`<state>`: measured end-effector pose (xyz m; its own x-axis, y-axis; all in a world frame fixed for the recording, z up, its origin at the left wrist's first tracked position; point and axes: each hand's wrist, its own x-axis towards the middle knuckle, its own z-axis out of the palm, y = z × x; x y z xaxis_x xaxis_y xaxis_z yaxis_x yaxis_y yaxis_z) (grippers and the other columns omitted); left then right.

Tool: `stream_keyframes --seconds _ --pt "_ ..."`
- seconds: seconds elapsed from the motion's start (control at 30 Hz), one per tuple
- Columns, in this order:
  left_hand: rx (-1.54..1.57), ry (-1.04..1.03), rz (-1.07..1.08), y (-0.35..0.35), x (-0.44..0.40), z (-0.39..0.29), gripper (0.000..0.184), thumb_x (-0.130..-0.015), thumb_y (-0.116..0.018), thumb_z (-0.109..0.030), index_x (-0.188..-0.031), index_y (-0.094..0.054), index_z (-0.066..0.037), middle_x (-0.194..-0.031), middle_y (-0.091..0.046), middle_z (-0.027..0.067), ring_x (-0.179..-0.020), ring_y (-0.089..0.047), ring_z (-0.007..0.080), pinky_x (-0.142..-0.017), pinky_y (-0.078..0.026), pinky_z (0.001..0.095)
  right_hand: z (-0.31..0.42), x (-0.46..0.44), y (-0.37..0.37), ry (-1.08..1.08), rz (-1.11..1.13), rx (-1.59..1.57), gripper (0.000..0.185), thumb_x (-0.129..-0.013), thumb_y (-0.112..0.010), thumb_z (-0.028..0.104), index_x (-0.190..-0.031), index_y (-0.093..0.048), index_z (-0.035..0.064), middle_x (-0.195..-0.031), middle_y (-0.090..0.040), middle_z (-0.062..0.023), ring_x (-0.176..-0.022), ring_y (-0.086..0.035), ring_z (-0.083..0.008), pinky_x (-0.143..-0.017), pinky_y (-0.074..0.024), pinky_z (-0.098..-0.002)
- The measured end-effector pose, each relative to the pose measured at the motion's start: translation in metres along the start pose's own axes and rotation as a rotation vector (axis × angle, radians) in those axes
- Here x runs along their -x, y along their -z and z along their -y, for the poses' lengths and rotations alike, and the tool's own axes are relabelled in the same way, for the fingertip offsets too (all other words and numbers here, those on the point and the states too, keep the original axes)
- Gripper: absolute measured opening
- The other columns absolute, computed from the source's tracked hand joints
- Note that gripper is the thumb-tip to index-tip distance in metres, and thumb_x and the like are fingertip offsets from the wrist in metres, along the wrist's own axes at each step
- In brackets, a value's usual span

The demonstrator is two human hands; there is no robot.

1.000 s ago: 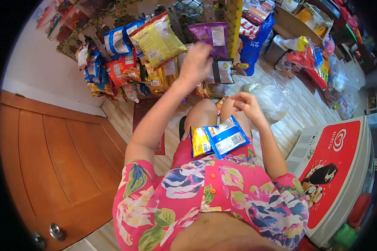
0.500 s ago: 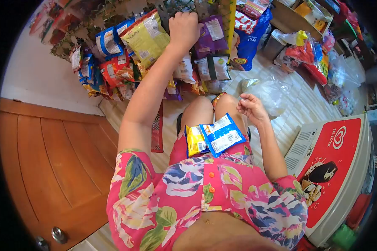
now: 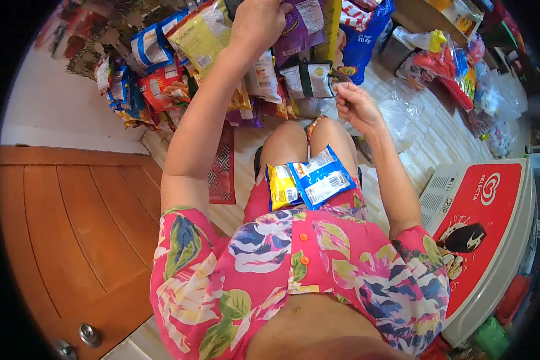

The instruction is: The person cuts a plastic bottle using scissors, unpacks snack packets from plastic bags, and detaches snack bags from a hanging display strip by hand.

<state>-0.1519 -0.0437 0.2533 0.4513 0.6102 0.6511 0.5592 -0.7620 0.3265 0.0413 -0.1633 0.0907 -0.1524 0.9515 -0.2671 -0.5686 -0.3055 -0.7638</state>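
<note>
Up at the hanging snack packs, my left hand is closed between a yellow-green snack pack and a purple snack pack. Its thumb side touches the purple pack's edge; what its fingers grip is hidden. My right hand is raised over my right knee with fingers pinched, close to a white snack pack with a dark stripe. Something small and dark shows by its fingertips, too unclear to name. On my lap lie a blue snack pack and a yellow snack pack, side by side.
Red snack packs hang among others at left. A blue sack stands beyond my right hand, near a clear plastic bag on the floor. A red-and-white freezer stands right, a wooden door left.
My right hand has moved up and forward, toward the striped white pack. My left hand has shifted slightly up among the hanging packs. The two packs stay on my lap.
</note>
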Motion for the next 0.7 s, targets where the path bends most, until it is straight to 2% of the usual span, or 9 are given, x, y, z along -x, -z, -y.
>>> stream_keyframes --seconds 0.03,0.13,0.2,0.23,0.37,0.47,0.6,0.67,0.7 --pt "-0.013 0.01 0.017 0.001 0.006 -0.004 0.013 -0.077 -0.057 -0.002 -0.088 -0.061 0.003 -0.084 -0.055 0.0194 -0.08 -0.055 0.0376 -0.07 -0.044 0.0429 0.001 -0.002 0.005 0.023 -0.013 0.027 0.012 -0.086 -0.06 0.016 -0.092 -0.058 0.0068 -0.066 -0.051 0.0021 -0.054 -0.043 -0.0065 -0.049 -0.0344 -0.0196" --pt "0.068 0.023 0.064 0.01 0.031 -0.009 0.013 -0.078 -0.058 -0.006 -0.09 -0.063 -0.002 -0.088 -0.056 0.0176 -0.082 -0.056 0.036 -0.073 -0.044 0.0412 -0.002 -0.005 0.015 0.028 -0.161 0.075 0.01 -0.085 -0.06 0.016 -0.089 -0.061 0.0064 -0.064 -0.051 0.0015 -0.052 -0.046 -0.0084 -0.048 -0.0376 -0.0213" --pt "0.081 0.011 0.068 0.001 0.054 -0.002 0.014 -0.078 -0.06 -0.013 -0.089 -0.062 -0.004 -0.085 -0.057 0.0134 -0.081 -0.057 0.0327 -0.07 -0.045 0.0376 -0.01 -0.005 0.031 0.01 -0.182 0.079 0.009 -0.084 -0.062 0.016 -0.086 -0.061 0.007 -0.063 -0.05 0.0028 -0.051 -0.042 -0.0062 -0.046 -0.0342 -0.0205" --pt "0.089 0.032 0.069 0.001 0.063 -0.008 0.01 -0.078 -0.06 -0.008 -0.086 -0.061 -0.002 -0.084 -0.057 0.0135 -0.079 -0.057 0.0324 -0.069 -0.045 0.0366 -0.015 -0.007 0.044 -0.001 -0.17 0.088 0.009 -0.083 -0.062 0.016 -0.086 -0.061 0.0074 -0.062 -0.05 0.0032 -0.05 -0.041 -0.0056 -0.045 -0.0327 -0.0202" --pt "0.1 0.04 0.149 -0.016 0.093 -0.006 0.009 -0.077 -0.06 -0.007 -0.084 -0.06 -0.001 -0.08 -0.058 0.015 -0.077 -0.058 0.0324 -0.068 -0.046 0.0377 -0.019 -0.007 0.045 -0.071 -0.231 0.22 0.012 -0.083 -0.063 0.017 -0.09 -0.059 0.0074 -0.06 -0.043 0.0062 -0.049 -0.034 -0.0035 -0.044 -0.0249 -0.02" --pt "0.137 0.062 0.185 -0.025 0.108 -0.011 0.008 -0.076 -0.06 -0.006 -0.083 -0.06 -0.002 -0.077 -0.059 0.0158 -0.073 -0.059 0.0339 -0.065 -0.047 0.0391 -0.02 -0.015 0.029 -0.009 -0.301 0.464 0.011 -0.084 -0.062 0.019 -0.089 -0.06 0.0092 -0.06 -0.044 0.0076 -0.047 -0.032 -0.0026 -0.043 -0.0218 -0.0196" --pt "0.092 -0.028 0.18 -0.04 0.128 -0.017 0.008 -0.075 -0.06 -0.005 -0.082 -0.059 -0.001 -0.075 -0.059 0.0156 -0.07 -0.06 0.0344 -0.063 -0.047 0.0422 -0.009 -0.025 0.002 0.153 -0.263 0.505 0.013 -0.082 -0.062 0.017 -0.086 -0.061 0.0043 -0.069 -0.055 0.004 -0.056 -0.041 -0.0027 -0.048 -0.0305 -0.0199" --pt "0.166 0.051 0.228 -0.035 0.136 -0.027 0.01 -0.076 -0.06 -0.007 -0.085 -0.059 -0.002 -0.077 -0.06 0.0153 -0.071 -0.06 0.0338 -0.063 -0.047 0.0408 0.002 -0.018 -0.016 0.234 -0.162 0.463 0.014 -0.082 -0.062 0.016 -0.087 -0.062 0.0028 -0.072 -0.057 0.0034 -0.061 -0.044 -0.0032 -0.053 -0.0342 -0.0196" --pt "0.204 0.107 0.228 -0.032 0.14 -0.033 0.011 -0.076 -0.059 -0.008 -0.085 -0.058 -0.002 -0.078 -0.06 0.0153 -0.072 -0.06 0.0335 -0.063 -0.047 0.0416 0.005 -0.017 -0.018 0.206 -0.127 0.501 0.013 -0.083 -0.061 0.014 -0.087 -0.062 0.0018 -0.075 -0.059 0.0025 -0.068 -0.05 -0.0048 -0.063 -0.0388 -0.0196"
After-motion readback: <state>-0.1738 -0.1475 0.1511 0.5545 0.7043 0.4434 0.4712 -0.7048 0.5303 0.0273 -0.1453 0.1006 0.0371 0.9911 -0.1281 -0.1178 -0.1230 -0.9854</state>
